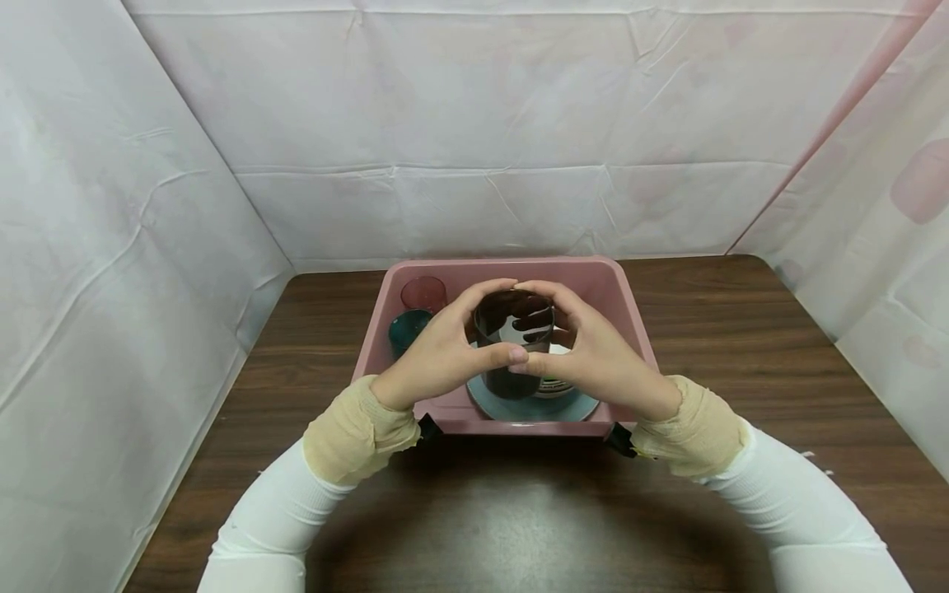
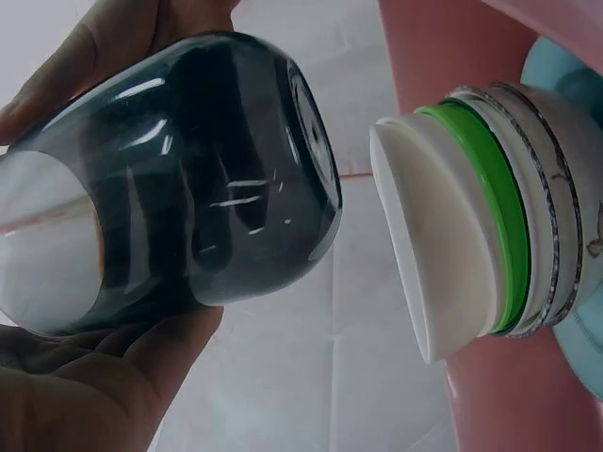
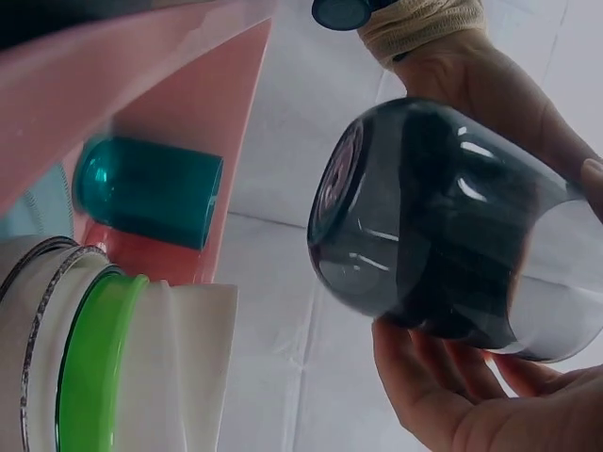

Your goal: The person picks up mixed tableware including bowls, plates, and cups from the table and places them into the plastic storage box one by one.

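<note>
Both hands hold a dark tinted glass [image 1: 510, 384] above a pink tub [image 1: 511, 265]. My left hand [image 1: 443, 352] grips its left side, and my right hand [image 1: 599, 356] its right, with the thumbs meeting at the front. Fingers show through the clear dark wall. In the left wrist view the glass [image 2: 250, 179] is apart from a stack of bowls [image 2: 443, 226], white with one green rim. The right wrist view shows the glass [image 3: 443, 221] with fingers wrapped along its side. Beneath the bowls lies a light blue plate [image 1: 534, 410], partly hidden by the hands and glass.
A teal cup [image 1: 406, 331] and a red cup [image 1: 424, 293] stand in the left part of the tub. The tub rests on a dark wooden table [image 1: 712, 329]. White sheeting [image 1: 474, 123] hangs behind and on both sides.
</note>
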Available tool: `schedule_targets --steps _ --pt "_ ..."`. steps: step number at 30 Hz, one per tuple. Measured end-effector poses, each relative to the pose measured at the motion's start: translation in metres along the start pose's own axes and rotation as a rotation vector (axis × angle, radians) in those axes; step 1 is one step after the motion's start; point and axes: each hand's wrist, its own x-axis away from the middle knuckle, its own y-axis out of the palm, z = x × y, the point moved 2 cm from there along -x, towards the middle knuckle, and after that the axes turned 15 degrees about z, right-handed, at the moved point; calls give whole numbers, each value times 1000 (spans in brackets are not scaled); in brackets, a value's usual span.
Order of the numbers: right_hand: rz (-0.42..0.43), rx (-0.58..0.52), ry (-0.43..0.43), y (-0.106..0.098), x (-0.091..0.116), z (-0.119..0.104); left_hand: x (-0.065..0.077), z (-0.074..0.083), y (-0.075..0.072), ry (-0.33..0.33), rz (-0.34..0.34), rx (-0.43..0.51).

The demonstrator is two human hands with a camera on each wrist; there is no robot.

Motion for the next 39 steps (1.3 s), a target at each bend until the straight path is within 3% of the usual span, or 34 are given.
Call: schedule_targets --steps 15,26,31,39 --pt "-56 -53 61 -23 2 7 1 -3 -11 6 37 -83" --pt "130 55 2 -67 13 20 7 -11 -39 -50 178 -188" --pt "210 165 82 -91 19 36 13 -20 -51 -71 198 -201" --pt "227 327 267 -114 22 72 25 -35 -64 -154 192 -383"
